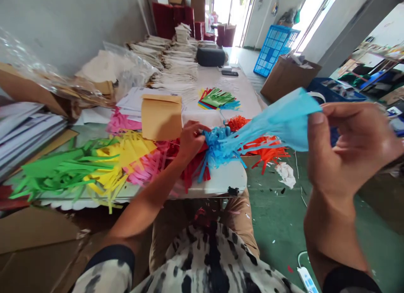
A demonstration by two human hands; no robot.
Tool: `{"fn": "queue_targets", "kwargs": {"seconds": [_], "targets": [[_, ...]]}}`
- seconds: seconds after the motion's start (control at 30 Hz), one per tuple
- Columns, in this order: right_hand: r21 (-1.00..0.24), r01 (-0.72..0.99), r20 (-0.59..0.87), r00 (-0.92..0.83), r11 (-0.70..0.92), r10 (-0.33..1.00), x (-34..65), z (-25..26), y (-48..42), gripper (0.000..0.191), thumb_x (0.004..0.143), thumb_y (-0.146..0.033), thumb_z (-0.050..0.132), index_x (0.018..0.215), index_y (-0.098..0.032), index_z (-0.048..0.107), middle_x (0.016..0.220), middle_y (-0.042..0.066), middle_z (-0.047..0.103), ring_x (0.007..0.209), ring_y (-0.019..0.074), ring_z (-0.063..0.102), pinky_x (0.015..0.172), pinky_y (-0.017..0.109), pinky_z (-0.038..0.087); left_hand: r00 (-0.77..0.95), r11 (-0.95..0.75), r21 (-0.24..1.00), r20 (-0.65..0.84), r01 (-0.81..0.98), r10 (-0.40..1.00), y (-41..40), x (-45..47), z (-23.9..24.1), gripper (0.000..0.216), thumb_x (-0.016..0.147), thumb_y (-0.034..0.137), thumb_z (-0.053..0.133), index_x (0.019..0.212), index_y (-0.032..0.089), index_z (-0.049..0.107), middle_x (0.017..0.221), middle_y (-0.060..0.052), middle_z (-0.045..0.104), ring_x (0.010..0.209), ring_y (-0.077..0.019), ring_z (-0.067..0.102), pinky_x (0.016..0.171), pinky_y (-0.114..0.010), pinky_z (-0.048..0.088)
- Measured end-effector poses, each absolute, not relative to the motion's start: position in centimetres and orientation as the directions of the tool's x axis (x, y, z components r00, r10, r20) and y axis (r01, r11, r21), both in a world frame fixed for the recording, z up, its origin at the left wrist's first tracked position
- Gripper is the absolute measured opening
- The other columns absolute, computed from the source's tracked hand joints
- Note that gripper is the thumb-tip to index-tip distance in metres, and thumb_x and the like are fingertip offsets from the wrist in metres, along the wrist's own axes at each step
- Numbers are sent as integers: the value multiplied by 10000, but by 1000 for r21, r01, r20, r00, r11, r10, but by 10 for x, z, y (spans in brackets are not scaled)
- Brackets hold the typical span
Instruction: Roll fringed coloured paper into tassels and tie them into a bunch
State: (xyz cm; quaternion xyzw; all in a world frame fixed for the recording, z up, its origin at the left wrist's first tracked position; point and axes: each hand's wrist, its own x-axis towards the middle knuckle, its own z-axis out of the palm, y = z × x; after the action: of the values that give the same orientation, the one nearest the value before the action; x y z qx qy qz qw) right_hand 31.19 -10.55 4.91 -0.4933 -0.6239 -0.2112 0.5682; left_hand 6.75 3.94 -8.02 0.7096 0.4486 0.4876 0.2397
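Out to the right, my right hand [350,146] pinches the uncut corner of a light blue fringed tissue-paper sheet [284,116] between thumb and fingers. Its cut strips trail down to a heap of blue fringed paper [221,146] on the table. My left hand [191,139] is at the left edge of that heap, fingers curled against the blue strips. Beneath it lies dark red fringed paper [189,171]. Leftward along the table edge are pink [142,169], yellow [126,150] and green fringed paper [59,169]. Orange fringed paper [267,150] lies right of the blue heap.
A brown paper envelope [161,118] and a mixed-colour fringed bundle [219,99] are behind my left hand. Stacked white papers [176,66] and a black cylindrical case [211,56] are farther back. A blue crate [274,51] and a carton [288,76] stand at right.
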Motion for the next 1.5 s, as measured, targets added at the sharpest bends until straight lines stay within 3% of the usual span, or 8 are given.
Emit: {"fn": "queue_targets", "kwargs": {"seconds": [0.13, 0.33, 0.43, 0.6, 0.87, 1.1, 1.3, 1.5], "targets": [[-321, 827, 864, 56, 461, 501, 290, 35, -130, 22, 954, -246, 690, 934, -252, 697, 903, 13, 738, 823, 191, 675, 721, 364, 519, 105, -686, 724, 679, 65, 727, -14, 72, -26, 175, 981, 279, 619, 995, 237, 788, 1023, -38, 712, 963, -173, 651, 850, -310, 520], [-415, 752, 814, 55, 512, 578, 277, 10, -148, 78, 941, -171, 706, 965, -244, 704, 900, 5, 742, 785, 164, 654, 699, 324, 496, 289, -765, 642, 725, 46, 625, -68, 92, 2, 196, 887, 398, 831, 911, 227, 739, 928, -24, 732, 915, -167, 650, 893, -331, 523], [-567, 625, 705, 30, 537, 709, 287, 8, -157, 54, 982, -285, 692, 1008, -252, 727, 976, 24, 754, 891, 190, 692, 785, 344, 529, 400, -584, 806, 569, -98, 718, -72, 93, -2, 201, 908, 376, 800, 871, 210, 692, 864, -14, 686, 805, -140, 614, 787, -294, 523], [-893, 208, 379, -132, 399, 916, 305, -7, -149, 604, 982, -752, 502, 1327, -293, 688, 1306, 80, 708, 1226, 279, 654, 1068, 463, 511, 711, -5, 956, 222, -294, 668, -73, 90, -2, 290, 829, 402, 834, 852, 196, 630, 748, 24, 578, 614, -94, 513, 555, -225, 433], [-990, -127, -35, -246, -68, 969, 313, -43, -151, 372, 855, -597, 791, 926, -236, 742, 864, 22, 672, 725, 165, 623, 650, 287, 522, 804, 448, 863, -88, -233, 588, -67, 77, -18, 262, 722, 332, 833, 881, 191, 679, 727, 0, 647, 585, -118, 586, 538, -217, 469], [-970, 216, 114, 11, 109, 993, 317, -40, -151, 296, 935, -523, 744, 893, -235, 689, 799, -13, 556, 678, 123, 533, 575, 240, 460, 928, 675, 735, -202, -69, 315, -89, 78, -93, 765, 489, 636, 901, 1061, 157, 732, 656, -46, 699, 526, -199, 646, 495, -283, 510], [-934, 357, 25, -34, 35, 999, 331, -53, -153, 274, 967, -488, 709, 917, -242, 600, 761, -56, 501, 440, 62, 450, 364, 220, 368, 939, 552, 817, -303, 168, 162, -77, 43, -99, 744, 699, 700, 835, 1202, 188, 640, 748, -58, 745, 463, -165, 649, 358, -198, 308], [-921, 383, -111, -96, -66, 989, 332, -104, -149, 177, 942, -359, 672, 967, -239, 544, 832, -51, 565, 498, 66, 500, 414, 201, 419, 645, 25, 792, -515, 610, 565, -41, -22, -59, 528, 873, 652, 738, 1162, 234, 595, 946, -44, 788, 734, -217, 765, 538, -252, 528]]}}
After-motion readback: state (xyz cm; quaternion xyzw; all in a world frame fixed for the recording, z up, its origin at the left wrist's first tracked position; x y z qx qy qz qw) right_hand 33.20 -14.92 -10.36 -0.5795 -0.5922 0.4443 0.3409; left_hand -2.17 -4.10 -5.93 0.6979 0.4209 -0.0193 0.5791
